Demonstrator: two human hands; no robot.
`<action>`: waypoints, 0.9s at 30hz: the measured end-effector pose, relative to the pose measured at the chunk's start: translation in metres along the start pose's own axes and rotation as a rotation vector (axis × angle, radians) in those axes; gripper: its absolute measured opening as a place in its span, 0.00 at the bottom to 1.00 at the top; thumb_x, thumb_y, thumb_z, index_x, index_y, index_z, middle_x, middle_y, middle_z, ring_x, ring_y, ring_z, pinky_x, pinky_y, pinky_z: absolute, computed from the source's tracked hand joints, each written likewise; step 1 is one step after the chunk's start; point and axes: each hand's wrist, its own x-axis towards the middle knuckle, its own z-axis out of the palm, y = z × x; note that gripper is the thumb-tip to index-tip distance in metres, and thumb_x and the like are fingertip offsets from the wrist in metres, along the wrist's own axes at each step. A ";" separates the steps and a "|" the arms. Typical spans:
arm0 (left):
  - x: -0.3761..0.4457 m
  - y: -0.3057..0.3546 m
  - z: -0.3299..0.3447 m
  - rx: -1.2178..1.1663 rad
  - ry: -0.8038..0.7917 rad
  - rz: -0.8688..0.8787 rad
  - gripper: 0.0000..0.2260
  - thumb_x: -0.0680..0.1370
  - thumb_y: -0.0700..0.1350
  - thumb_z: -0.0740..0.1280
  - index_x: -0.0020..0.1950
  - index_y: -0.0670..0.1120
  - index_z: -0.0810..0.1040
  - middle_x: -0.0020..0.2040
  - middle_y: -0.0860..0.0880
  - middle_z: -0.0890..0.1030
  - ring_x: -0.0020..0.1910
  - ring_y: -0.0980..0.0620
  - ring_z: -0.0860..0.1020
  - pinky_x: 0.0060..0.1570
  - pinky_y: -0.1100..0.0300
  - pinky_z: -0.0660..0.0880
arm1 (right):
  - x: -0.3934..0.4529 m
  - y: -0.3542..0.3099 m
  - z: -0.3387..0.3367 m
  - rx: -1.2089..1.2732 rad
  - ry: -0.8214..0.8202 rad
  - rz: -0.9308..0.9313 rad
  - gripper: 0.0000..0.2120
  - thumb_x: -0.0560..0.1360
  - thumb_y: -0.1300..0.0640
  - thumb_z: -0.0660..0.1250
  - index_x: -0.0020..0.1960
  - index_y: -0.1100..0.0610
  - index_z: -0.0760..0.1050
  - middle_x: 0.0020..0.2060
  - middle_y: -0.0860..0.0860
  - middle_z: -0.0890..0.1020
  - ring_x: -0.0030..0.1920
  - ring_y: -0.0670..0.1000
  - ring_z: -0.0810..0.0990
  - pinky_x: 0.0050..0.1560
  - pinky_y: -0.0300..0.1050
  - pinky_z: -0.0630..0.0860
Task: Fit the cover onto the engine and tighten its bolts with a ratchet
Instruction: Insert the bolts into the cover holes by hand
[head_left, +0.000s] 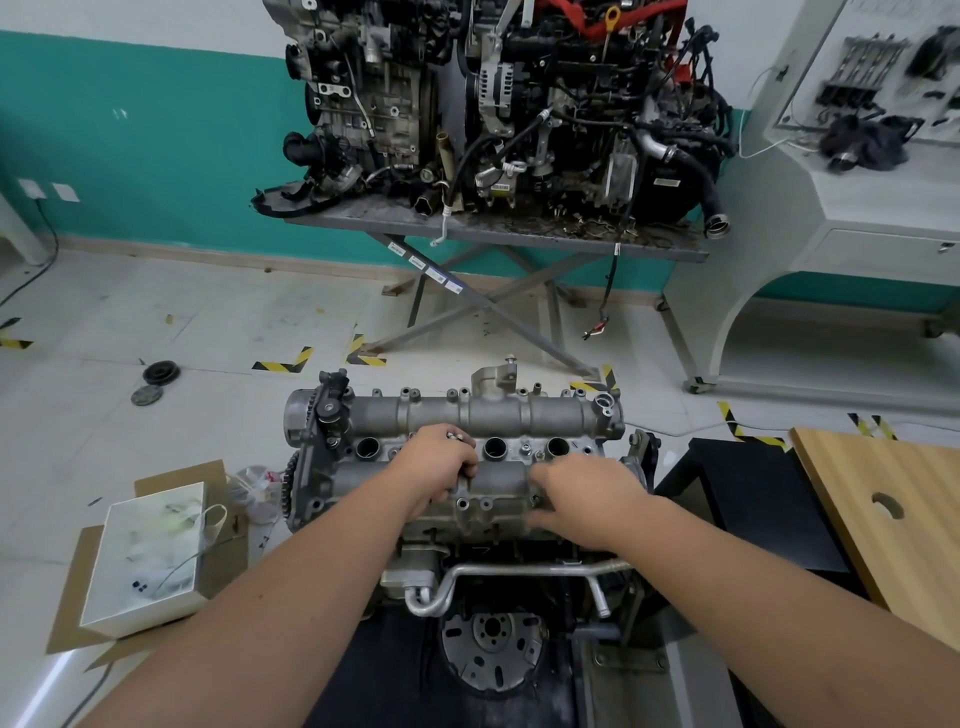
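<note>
cover (498, 415) seated on engine (483, 525) top | left hand (434, 462) curled, pinching small bolts | right hand (587, 493) spread on cover's near edge | bolts not yet tightened; no ratchet in view

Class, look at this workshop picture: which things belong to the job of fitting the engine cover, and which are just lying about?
Job: cover; engine; left hand, holding small metal parts; right hand on the cover.

Lying about: white box; discs on the floor; wooden board; engines on the stand.
</note>
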 end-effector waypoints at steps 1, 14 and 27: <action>0.000 0.000 0.000 -0.001 -0.001 -0.003 0.06 0.74 0.35 0.64 0.49 0.43 0.77 0.29 0.46 0.80 0.18 0.52 0.64 0.22 0.66 0.57 | 0.001 0.000 -0.002 -0.001 -0.023 -0.047 0.13 0.79 0.45 0.63 0.56 0.54 0.75 0.49 0.52 0.80 0.49 0.57 0.79 0.43 0.50 0.77; -0.004 -0.002 -0.001 -0.033 -0.038 -0.012 0.12 0.75 0.34 0.63 0.55 0.44 0.77 0.33 0.44 0.81 0.20 0.52 0.63 0.22 0.65 0.58 | 0.002 -0.002 -0.005 0.023 0.054 -0.078 0.10 0.82 0.50 0.58 0.55 0.53 0.76 0.50 0.52 0.79 0.52 0.56 0.79 0.45 0.48 0.74; -0.067 0.033 -0.035 -0.601 -0.536 -0.078 0.30 0.72 0.30 0.52 0.73 0.42 0.70 0.41 0.38 0.79 0.21 0.58 0.60 0.19 0.70 0.58 | 0.033 -0.046 -0.052 1.261 0.143 -0.072 0.08 0.75 0.63 0.70 0.48 0.52 0.86 0.27 0.47 0.81 0.27 0.44 0.73 0.32 0.37 0.72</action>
